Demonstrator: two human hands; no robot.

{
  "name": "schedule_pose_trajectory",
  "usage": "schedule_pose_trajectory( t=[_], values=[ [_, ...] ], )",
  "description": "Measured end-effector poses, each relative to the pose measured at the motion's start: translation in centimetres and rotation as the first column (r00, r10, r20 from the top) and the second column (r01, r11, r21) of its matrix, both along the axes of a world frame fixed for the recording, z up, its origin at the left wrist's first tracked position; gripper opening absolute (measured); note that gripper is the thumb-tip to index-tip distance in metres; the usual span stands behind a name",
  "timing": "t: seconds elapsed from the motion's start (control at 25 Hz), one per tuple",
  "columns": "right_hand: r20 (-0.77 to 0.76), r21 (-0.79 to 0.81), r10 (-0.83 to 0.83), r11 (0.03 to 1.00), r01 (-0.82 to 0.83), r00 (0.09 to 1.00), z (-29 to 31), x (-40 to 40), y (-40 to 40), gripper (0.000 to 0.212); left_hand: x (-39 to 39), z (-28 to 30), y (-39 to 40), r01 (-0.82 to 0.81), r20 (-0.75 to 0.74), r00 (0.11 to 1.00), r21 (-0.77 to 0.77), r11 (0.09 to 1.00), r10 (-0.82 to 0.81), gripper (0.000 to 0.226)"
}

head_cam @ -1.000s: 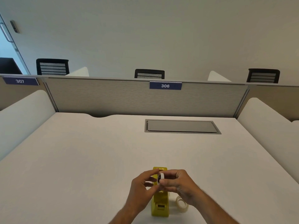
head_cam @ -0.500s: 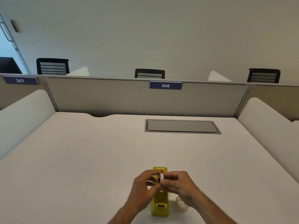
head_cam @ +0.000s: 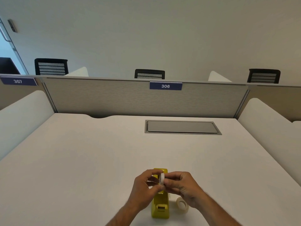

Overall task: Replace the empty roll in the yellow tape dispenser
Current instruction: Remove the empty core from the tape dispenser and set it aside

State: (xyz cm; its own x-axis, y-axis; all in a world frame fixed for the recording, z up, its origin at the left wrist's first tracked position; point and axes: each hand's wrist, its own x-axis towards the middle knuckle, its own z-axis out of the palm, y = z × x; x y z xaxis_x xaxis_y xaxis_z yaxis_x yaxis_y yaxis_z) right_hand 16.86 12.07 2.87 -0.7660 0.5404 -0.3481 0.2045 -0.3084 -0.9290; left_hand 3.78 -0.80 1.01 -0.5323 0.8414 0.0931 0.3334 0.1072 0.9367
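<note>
Both hands pinch a small white ring (head_cam: 162, 178), likely the empty core: left hand (head_cam: 144, 188), right hand (head_cam: 182, 186), above yellow dispenser (head_cam: 160, 207) at lower centre. Fresh roll (head_cam: 182, 205) lies just right. Risk: core slips, drops onto desk (head_cam: 81, 160).

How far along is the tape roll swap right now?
Done: the small white ring, apparently the empty core, is out of the yellow dispenser. In hand: left hand and right hand both pinch that ring above it. Left: the clear tape roll lies on the desk, not yet loaded.
</note>
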Motion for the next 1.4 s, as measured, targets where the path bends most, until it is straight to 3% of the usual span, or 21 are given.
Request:
schedule_pose_trajectory(
  t=[0.32,0.68,0.88,1.04,1.4],
  values=[
    [0.012,0.129,0.075,0.989,-0.076,0.997,0.2,0.3,0.4,0.04,0.3,0.2,-0.1,0.021,0.02,1.0,0.024,0.999,-0.021,0.05],
    [-0.006,0.251,-0.073,0.965,0.073,0.997,-0.1,-0.2,-0.5,0.043,0.6,1.2,-0.4,0.124,0.184,0.975,-0.001,0.992,-0.122,0.043],
    [-0.054,0.138,-0.02,0.99,0.027,0.998,0.1,-0.1,-0.2,0.048,-0.1,1.4,-0.7,0.188,0.37,0.909,0.045,0.981,-0.191,0.035],
    [-0.071,0.025,0.018,1.0,-0.016,0.997,0.5,0.2,0.0,0.036,0.0,1.4,-0.5,0.176,0.451,0.874,0.056,0.983,-0.182,0.032],
    [-0.067,-0.033,0.028,0.999,-0.03,0.997,0.8,0.2,0.0,0.023,-0.4,0.6,-0.1,0.123,0.589,0.798,0.044,0.991,-0.125,0.033]
  ],
)
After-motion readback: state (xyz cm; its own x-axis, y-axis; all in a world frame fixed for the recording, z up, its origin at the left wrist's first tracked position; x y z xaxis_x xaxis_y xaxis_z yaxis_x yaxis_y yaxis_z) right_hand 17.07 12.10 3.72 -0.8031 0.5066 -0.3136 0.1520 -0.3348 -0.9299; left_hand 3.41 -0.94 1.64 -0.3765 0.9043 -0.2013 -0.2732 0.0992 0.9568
